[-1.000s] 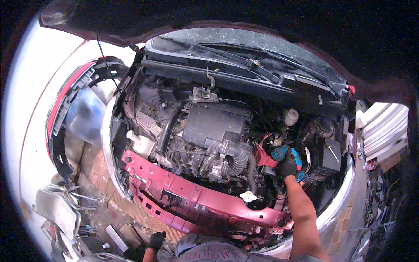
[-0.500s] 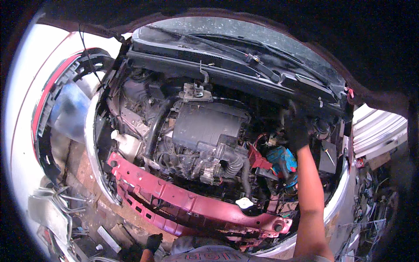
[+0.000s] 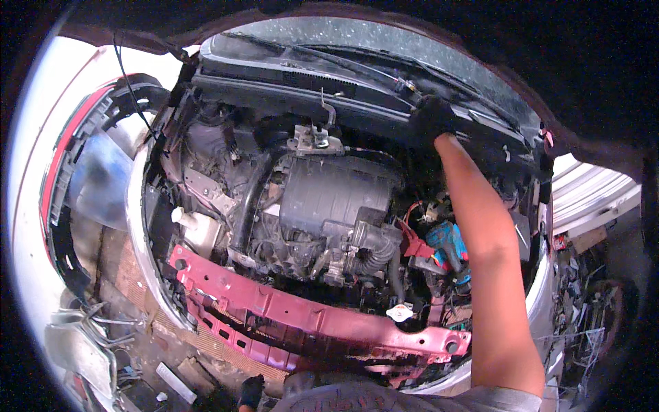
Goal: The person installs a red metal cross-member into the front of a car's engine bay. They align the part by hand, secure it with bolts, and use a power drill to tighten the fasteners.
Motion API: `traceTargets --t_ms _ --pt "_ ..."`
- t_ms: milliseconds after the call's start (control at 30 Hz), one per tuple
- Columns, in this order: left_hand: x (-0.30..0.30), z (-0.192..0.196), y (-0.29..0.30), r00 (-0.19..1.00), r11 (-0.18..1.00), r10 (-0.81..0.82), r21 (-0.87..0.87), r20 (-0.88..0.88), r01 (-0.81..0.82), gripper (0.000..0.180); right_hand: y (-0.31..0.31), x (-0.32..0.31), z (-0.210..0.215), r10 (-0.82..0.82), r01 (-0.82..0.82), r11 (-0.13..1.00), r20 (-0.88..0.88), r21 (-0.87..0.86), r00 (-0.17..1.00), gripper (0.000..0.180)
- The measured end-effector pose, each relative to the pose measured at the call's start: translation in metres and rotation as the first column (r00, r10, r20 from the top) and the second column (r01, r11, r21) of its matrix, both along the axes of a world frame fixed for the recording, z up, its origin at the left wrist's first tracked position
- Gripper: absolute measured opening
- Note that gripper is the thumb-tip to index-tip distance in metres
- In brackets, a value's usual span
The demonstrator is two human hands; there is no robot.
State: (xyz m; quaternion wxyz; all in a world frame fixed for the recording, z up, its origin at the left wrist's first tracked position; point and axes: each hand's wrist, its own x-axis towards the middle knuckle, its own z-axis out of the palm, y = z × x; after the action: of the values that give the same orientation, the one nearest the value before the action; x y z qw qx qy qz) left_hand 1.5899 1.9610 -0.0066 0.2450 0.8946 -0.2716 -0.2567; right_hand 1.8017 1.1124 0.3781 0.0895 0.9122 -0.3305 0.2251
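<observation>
Right hand at the cowl panel, open engine bay

Your gloved right hand (image 3: 431,118) rests on the black cowl panel (image 3: 357,93) in the upper middle of the frame, below the windscreen; I cannot tell whether the fingers grip it. The panel looks like stiff, light plastic, likely brittle at its clips: hold it by the edge. Your left hand (image 3: 251,390), at the bottom edge, appears loosely curled and empty. The red crossmember (image 3: 309,317) spans the lower frame; scrap litters the ground (image 3: 137,357) at lower left.

Gloved right hand (image 3: 431,118) stretched far forward, left hand (image 3: 250,391) low
</observation>
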Motion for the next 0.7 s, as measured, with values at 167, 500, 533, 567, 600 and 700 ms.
traceTargets --t_ms 167,500,533,567,600,700 --pt "0.046 0.081 -0.057 0.936 0.948 0.237 -0.15 -0.262 -0.282 0.024 0.017 -0.087 0.027 0.173 -0.277 0.915 -0.337 -0.292 0.925 0.022" --pt "0.035 0.282 -0.364 0.766 0.6 -0.526 -0.478 0.369 0.642 0.049 0.163 -0.442 0.021 -0.13 -0.109 0.742 0.302 0.661 0.944 0.023" --pt "0.022 0.289 -0.388 0.712 0.526 -0.598 -0.49 0.369 0.695 0.054 0.178 -0.466 0.017 -0.221 -0.099 0.681 0.333 0.726 0.917 0.023" --pt "0.007 0.292 -0.411 0.646 0.446 -0.669 -0.496 0.367 0.745 0.059 0.189 -0.492 0.004 -0.318 -0.097 0.609 0.355 0.787 0.879 0.025" --pt "-0.01 0.294 -0.429 0.607 0.405 -0.688 -0.483 0.398 0.776 0.063 0.196 -0.519 -0.012 -0.347 -0.099 0.609 0.376 0.787 0.859 0.026" --pt "-0.06 0.287 -0.474 0.5 0.325 -0.717 -0.401 0.485 0.856 0.074 0.23 -0.564 -0.044 -0.431 0.015 0.574 0.286 0.819 0.856 0.022"
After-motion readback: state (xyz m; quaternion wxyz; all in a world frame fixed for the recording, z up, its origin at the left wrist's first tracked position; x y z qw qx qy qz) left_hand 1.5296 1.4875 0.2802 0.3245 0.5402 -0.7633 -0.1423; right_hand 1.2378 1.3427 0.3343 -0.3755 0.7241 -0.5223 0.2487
